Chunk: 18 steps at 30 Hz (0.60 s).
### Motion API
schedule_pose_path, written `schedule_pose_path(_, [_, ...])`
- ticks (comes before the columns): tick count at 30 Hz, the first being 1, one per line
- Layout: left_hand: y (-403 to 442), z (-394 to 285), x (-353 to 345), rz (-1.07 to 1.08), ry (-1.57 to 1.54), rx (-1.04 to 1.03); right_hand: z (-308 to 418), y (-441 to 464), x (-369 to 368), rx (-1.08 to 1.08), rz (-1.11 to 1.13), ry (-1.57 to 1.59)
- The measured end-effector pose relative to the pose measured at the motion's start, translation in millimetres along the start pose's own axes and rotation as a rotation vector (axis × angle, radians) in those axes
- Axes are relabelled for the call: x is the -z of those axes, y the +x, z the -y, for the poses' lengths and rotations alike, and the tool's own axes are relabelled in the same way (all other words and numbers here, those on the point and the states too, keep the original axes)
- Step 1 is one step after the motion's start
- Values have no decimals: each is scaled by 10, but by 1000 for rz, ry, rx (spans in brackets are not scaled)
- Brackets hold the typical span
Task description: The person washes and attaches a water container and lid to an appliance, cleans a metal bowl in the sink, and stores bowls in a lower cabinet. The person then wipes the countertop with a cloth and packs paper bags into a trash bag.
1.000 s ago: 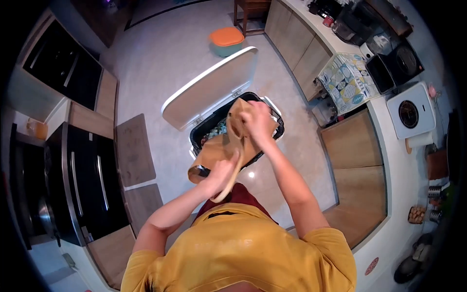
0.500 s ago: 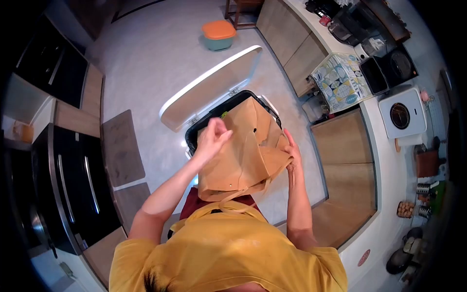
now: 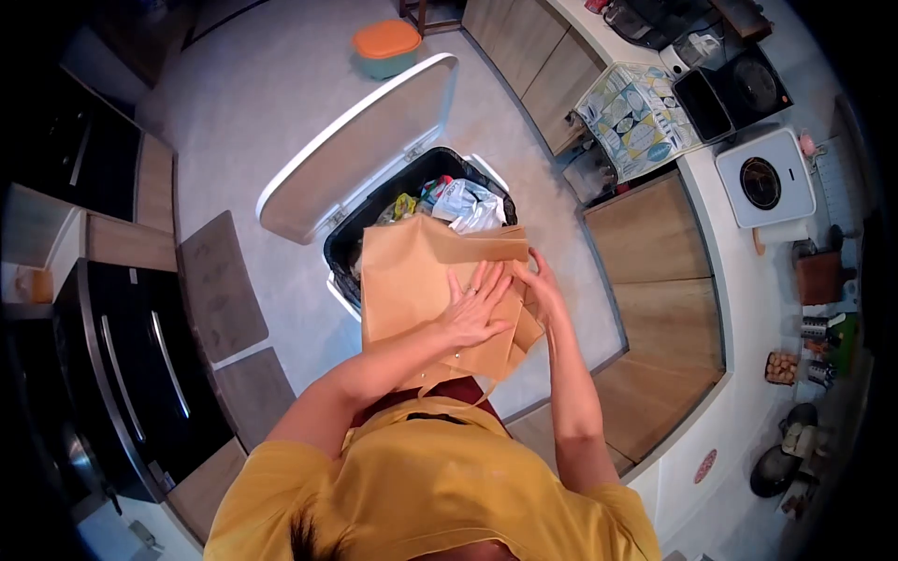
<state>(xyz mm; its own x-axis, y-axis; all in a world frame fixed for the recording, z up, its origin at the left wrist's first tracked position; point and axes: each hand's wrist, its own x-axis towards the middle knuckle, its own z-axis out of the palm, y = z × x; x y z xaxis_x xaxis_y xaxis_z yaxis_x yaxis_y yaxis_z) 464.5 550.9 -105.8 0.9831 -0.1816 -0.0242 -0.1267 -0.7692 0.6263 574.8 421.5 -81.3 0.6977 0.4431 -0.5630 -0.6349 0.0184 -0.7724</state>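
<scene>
A brown paper bag [image 3: 402,280], partly flattened and creased, is held in front of my body over the near side of an open trash bin [image 3: 339,245]. My left hand [image 3: 477,309] lies on the bag's face with fingers spread. At the bag's right edge, my right hand [image 3: 543,286] grips the paper, some of its fingers hidden. The bag's handles hang toward my waist. Inside the bin's black liner [image 3: 426,166], crumpled white plastic packaging [image 3: 468,206] and a yellow wrapper [image 3: 404,207] show beyond the bag.
The bin's lid [image 3: 360,140] stands raised on the far side. Farther off on the floor is a green tub with an orange lid [image 3: 386,39]. Wooden cabinets [image 3: 655,280] and a counter run along the right; black oven fronts [image 3: 126,355] and grey mats [image 3: 223,285] are on the left.
My left hand has moved right and down from above the bag onto its face. The bag has been folded flatter and drawn nearer, uncovering the trash in the bin.
</scene>
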Motion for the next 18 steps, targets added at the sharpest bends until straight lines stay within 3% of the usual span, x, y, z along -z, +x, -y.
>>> schedule_pose_path(2, [-87, 26, -34, -55, -24, -26, -156, 208, 127, 1, -169, -428])
schedule_pose_path(4, [-193, 95, 13, -19, -430, -84, -181, 125, 143, -31, -120, -307])
schedule_pose_path(6, [-285, 226, 275, -189, -592, 49, -215, 112, 176, -62, -67, -187])
schedule_pose_path(8, [-129, 403, 824, -404, -281, 57, -311, 89, 278, 20, 12, -216])
schedule_pose_path(10, [19, 429, 1187, -624, 434, -87, -273, 34, 189, 44, 4, -199])
schedule_pose_path(11, [72, 563, 1171, -626, 434, -83, -218, 7, 143, 71, -4, -185])
schedule_pose_path(13, [128, 803, 1082, -201, 205, -7, -103, -13, 92, 53, 24, -195])
schedule_pose_path(14, [135, 846, 1057, -198, 204, -3, -81, -17, 80, 37, 45, -200])
schedule_pose_path(16, [113, 784, 1066, 37, 64, 225, -92, -23, 93, 49, -9, -234])
schedule_pose_path(18, [46, 804, 970, -23, 81, 205, -15, -46, 50, 75, -52, -270])
